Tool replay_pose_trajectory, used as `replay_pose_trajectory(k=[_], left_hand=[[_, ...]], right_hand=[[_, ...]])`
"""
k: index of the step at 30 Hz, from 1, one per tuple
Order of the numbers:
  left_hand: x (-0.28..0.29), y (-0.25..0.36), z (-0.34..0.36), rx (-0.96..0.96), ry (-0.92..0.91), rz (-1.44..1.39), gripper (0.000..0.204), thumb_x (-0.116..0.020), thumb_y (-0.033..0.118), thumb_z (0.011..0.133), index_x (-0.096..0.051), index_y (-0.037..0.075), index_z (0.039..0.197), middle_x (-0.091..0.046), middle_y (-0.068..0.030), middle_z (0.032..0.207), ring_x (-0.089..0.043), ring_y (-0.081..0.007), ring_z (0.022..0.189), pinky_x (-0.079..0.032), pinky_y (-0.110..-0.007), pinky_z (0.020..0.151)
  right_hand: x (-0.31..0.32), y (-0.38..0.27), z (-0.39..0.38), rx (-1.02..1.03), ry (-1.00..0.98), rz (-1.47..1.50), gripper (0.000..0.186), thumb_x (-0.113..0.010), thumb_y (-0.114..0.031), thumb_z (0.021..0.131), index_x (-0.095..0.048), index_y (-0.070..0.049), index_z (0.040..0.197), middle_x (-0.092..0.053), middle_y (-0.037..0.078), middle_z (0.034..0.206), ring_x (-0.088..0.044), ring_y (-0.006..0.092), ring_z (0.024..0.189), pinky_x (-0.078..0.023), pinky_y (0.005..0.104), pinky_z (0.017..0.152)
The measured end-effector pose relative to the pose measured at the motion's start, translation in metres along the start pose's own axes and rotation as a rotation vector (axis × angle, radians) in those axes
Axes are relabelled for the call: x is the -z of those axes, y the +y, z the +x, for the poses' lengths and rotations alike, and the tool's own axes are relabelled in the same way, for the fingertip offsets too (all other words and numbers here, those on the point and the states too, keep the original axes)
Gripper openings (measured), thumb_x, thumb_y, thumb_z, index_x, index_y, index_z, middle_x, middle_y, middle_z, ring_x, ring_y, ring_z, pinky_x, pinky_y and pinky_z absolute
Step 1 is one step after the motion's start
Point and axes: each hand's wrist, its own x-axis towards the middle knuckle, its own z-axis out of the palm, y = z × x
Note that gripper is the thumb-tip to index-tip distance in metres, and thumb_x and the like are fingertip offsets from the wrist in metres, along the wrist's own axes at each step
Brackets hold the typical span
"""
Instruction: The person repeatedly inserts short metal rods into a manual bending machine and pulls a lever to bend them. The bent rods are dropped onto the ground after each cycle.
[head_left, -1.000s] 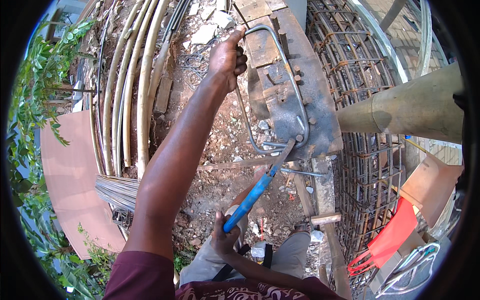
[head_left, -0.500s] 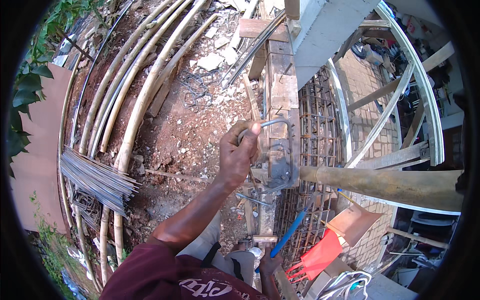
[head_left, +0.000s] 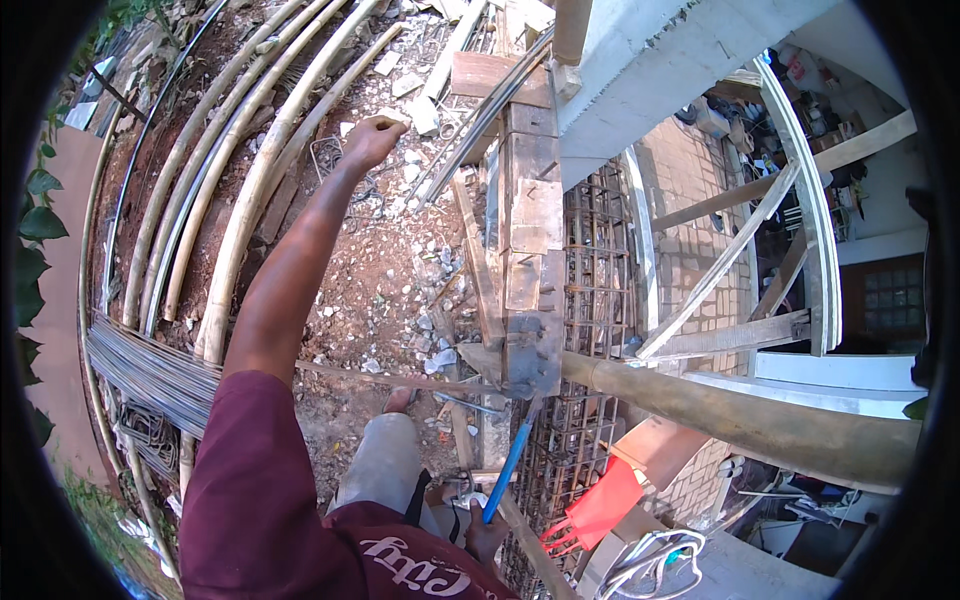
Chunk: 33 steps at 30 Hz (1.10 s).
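Observation:
My left arm stretches out to the far left. My left hand (head_left: 376,142) hovers over a loose heap of bent steel rods (head_left: 326,158), partly covered by my forearm. Its fingers are loosely curled and apart, and no rod sticks out of them. Low in the view, my right hand (head_left: 486,536) is closed around a bar with a blue handle (head_left: 511,468). The bar's grey metal end reaches the bending bench (head_left: 523,287), a thick wooden beam with steel pegs and a dark plate (head_left: 530,358) at its near end.
Bamboo poles (head_left: 262,160) lie on the left beside a bundle of straight steel rods (head_left: 150,368). Right of the bench lies a rebar cage (head_left: 600,262). A thick round pole (head_left: 740,408) crosses the right side. A red bag (head_left: 602,505) sits near wooden braces (head_left: 722,265).
My left hand has swung from the bench to the far left; the bent rod it held no longer shows in it. The blue-handled bar stays in my right hand. The whole view has shifted.

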Motion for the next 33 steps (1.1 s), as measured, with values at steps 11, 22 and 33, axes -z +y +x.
replay_pose_trajectory(k=[11,22,33], left_hand=[[-0.055,0.019,0.018,0.053,-0.243,-0.021,0.029,-0.063,0.025,0.100,-0.080,0.002,0.093,-0.068,-0.0070,0.077,-0.060,-0.0178,0.065,-0.050,-0.038,0.062],[-0.144,0.069,-0.357,0.428,-0.358,-0.874,0.043,-0.042,0.045,0.117,-0.058,0.013,0.095,-0.030,0.0096,0.064,-0.028,-0.0070,0.051,-0.022,-0.028,0.045],[-0.361,-0.006,-0.668,0.500,-0.097,-1.101,0.048,-0.053,0.048,0.115,-0.054,0.014,0.080,-0.045,0.0068,0.069,-0.039,-0.0058,0.063,-0.033,-0.027,0.059]], right_hand=[[0.030,0.007,0.004,0.161,-0.013,-0.159,0.034,-0.085,-0.030,0.094,-0.076,0.002,0.085,-0.060,0.009,0.061,-0.052,0.0118,0.060,-0.046,0.0369,0.058],[0.068,0.071,0.040,0.110,-0.063,-0.043,0.034,-0.083,-0.028,0.095,-0.074,0.002,0.082,-0.055,0.003,0.061,-0.048,0.0098,0.059,-0.041,0.0347,0.056],[0.202,0.160,0.076,0.370,-0.039,-0.285,0.035,-0.083,-0.031,0.094,-0.073,0.000,0.082,-0.058,0.009,0.059,-0.053,0.0155,0.055,-0.044,0.0395,0.055]])
